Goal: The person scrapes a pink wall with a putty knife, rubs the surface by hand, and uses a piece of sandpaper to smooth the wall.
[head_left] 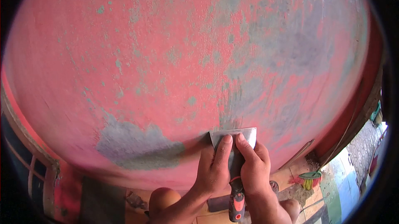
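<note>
Both of my hands are wrapped around one wide paint scraper (237, 157) with a black and red handle. Its metal blade lies against the pink wall (166, 57), edge upward. My left hand (214, 166) grips it from the left, thumb along the blade. From the other side my right hand (255, 166) closes on it, its thumb also pressed on the blade. Just above the blade the paint is scratched in streaks, with green and grey showing. A large bare grey patch (137, 145) lies to the left of my hands.
A broom (309, 179) with red and yellow bristles lies on the tiled floor at the lower right, near some debris. My knee (164, 201) shows below. A dark-paned window frame (25, 157) stands at the left, and a reddish door frame (365, 99) edges the wall at the right.
</note>
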Tool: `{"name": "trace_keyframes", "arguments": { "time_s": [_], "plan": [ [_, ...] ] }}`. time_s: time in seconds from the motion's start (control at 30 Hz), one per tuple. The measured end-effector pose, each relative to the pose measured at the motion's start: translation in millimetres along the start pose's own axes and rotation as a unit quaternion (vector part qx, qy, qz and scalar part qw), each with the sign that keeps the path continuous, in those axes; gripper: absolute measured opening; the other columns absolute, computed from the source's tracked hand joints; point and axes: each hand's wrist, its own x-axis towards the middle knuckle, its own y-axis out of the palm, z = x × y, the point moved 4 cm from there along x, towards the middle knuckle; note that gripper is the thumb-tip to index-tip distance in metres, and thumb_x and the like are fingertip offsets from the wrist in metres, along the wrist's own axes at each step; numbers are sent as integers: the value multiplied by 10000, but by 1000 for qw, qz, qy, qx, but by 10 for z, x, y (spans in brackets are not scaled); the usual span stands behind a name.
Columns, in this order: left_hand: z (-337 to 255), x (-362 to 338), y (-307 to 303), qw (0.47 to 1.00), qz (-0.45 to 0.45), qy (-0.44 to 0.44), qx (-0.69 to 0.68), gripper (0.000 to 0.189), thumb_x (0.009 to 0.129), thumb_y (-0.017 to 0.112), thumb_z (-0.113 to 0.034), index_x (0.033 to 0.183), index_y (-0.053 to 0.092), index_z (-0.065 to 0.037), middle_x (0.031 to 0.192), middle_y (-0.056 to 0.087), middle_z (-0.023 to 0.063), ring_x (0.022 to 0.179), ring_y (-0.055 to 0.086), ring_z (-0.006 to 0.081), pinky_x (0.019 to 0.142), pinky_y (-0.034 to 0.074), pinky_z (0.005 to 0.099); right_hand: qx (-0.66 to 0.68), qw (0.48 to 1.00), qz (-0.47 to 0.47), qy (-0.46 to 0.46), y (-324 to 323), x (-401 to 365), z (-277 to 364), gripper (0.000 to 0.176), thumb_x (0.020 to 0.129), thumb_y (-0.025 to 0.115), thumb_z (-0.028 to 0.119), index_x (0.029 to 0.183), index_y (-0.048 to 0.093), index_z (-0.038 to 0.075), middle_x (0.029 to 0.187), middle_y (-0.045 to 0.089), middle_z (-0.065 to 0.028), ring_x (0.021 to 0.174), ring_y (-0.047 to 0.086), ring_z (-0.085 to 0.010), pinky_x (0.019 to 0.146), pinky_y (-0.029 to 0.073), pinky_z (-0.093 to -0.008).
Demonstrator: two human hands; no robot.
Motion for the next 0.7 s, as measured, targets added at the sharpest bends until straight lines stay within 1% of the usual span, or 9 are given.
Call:
{"name": "trace_keyframes", "arguments": {
  "time_s": [0.1,0.13,0.2,0.3,0.37,0.5,0.53,0.63,0.7],
  "plan": [
    [-20,-11,-17,999,-5,25,29,359,1066,470,-284,1071,674,10,942,672,26,856,593,90,728,477,266,-13,999,-18,-44,25,-30,-61,322,1023,573,260,1075,638,-52,932,669,-58,824,577,-101,747,478,-271],
    [-37,2,-20,999,-2,36,37,362,1072,464,-283,1039,666,17,884,646,12,818,566,78,691,458,266,-17,998,-25,-62,44,-24,-60,325,1024,573,260,1092,632,-52,945,670,-61,837,579,-104,761,480,-274],
    [-52,31,-34,997,2,53,53,382,1083,453,-280,976,648,29,767,593,-17,741,512,53,617,419,267,-10,998,-12,-60,59,12,-31,325,1025,573,257,1107,623,-54,964,669,-64,853,579,-106,776,483,-279],
    [-63,25,-22,999,-8,20,33,386,1083,453,-283,954,642,27,774,591,-25,745,508,47,615,413,259,-16,999,-2,-31,74,-13,21,315,1027,574,252,1098,620,-51,965,668,-64,858,578,-104,779,482,-276],
    [-52,4,-13,1000,-15,15,13,391,1083,457,-286,925,636,23,767,582,-34,742,502,40,610,405,253,-26,999,5,-19,52,-42,31,312,1028,572,252,1091,618,-50,964,667,-65,861,579,-103,780,481,-274],
    [-62,4,-4,998,-24,55,33,401,1083,457,-292,884,629,10,760,573,-43,738,494,29,601,395,246,-16,997,-17,-71,55,-22,-79,302,1028,571,244,1072,618,-51,952,667,-57,850,577,-93,764,479,-261],
    [-68,27,-15,998,-15,48,36,396,1083,456,-291,896,632,10,772,579,-39,747,498,31,610,399,247,-15,997,-17,-79,81,-26,-35,306,1026,575,247,1064,620,-53,948,668,-55,847,577,-93,763,479,-262],
    [-58,39,-41,999,-5,27,30,388,1084,452,-288,925,642,11,802,596,-31,772,508,37,633,410,252,10,999,-3,-54,88,-5,13,311,1023,579,249,1058,621,-58,947,666,-55,856,577,-99,774,481,-270],
    [-77,21,-18,1000,-10,20,17,388,1085,448,-286,936,647,12,812,604,-28,784,515,40,643,414,257,-18,999,-5,-37,72,-27,11,307,1023,579,242,1058,620,-60,944,663,-53,855,575,-97,772,480,-268]
  ]
}}
